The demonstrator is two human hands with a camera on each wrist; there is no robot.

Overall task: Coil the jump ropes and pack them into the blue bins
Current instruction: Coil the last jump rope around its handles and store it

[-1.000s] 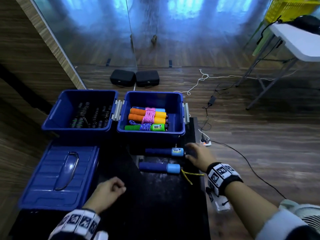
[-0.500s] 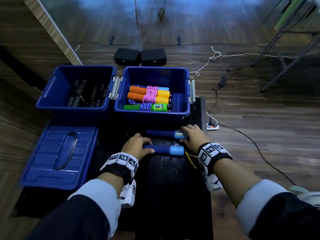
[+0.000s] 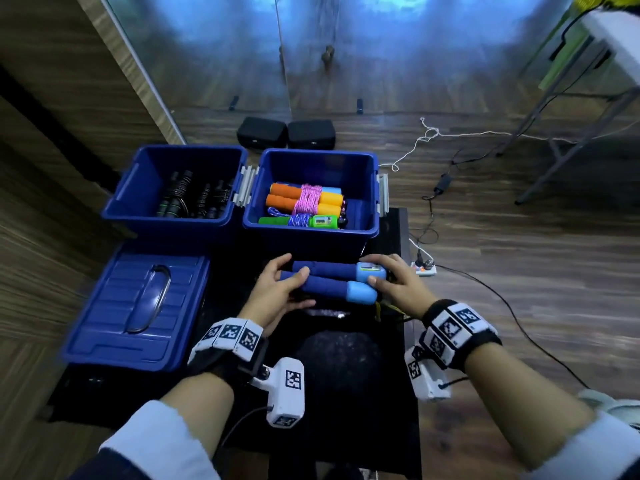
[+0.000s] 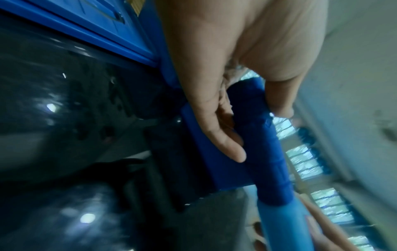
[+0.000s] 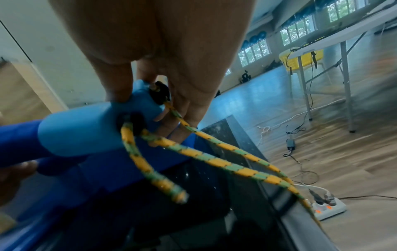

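Note:
Two dark blue jump rope handles [image 3: 325, 280] with light blue caps lie side by side just above the black table [image 3: 346, 358], in front of the right blue bin [image 3: 311, 233]. My left hand [image 3: 277, 289] grips their foam ends [image 4: 264, 135], thumb on top. My right hand [image 3: 394, 282] holds the light blue cap ends [image 5: 90, 129]. The yellow-green rope [image 5: 214, 161] hangs from the caps over the table's right edge. The right bin holds coiled ropes with orange and green handles [image 3: 304, 206]. The left blue bin [image 3: 173, 195] holds black ropes.
A blue lid [image 3: 138, 306] lies on the table at the left. A power strip [image 3: 424, 268] and cables lie on the wood floor to the right. Two black cases [image 3: 287, 133] sit behind the bins. A folding table [image 3: 588, 81] stands at the far right.
My left hand has come forward from the table's near side and taken the handles' foam ends. The two handles are now pressed together and held by both hands.

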